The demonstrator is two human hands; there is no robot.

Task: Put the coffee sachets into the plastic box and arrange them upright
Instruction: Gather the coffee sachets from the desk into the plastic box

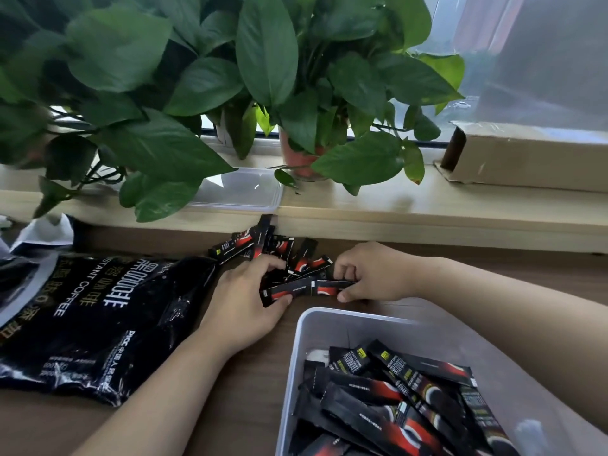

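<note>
At the middle of the worktop, both hands are in among the sachets; the left hand has its grip closed on a black-and-red sachet, thumb on the near edge, fingers curled over the far side; the right hand has its grip pinched on the end of a second sachet, thumb below, curled fingers above; the two sachets lie almost end to end between the hands, meeting in the middle. Just beyond the knuckles sits the heap of loose sachets, jumbled flat on the wood, one of them leaning up against the front of the window sill. Nearer the camera, to the right and under the right forearm, stands the plastic box, translucent; the boxed sachets lie slanted and overlapping inside it, none plainly upright. Off to the left, just beside the left wrist, a big black coffee bag lies flat, "INSTANT COFFEE" printed on it. Up on the sill a clear lid lies partly under the leaves of the potted plants; a cardboard box lies at the far right.
</note>
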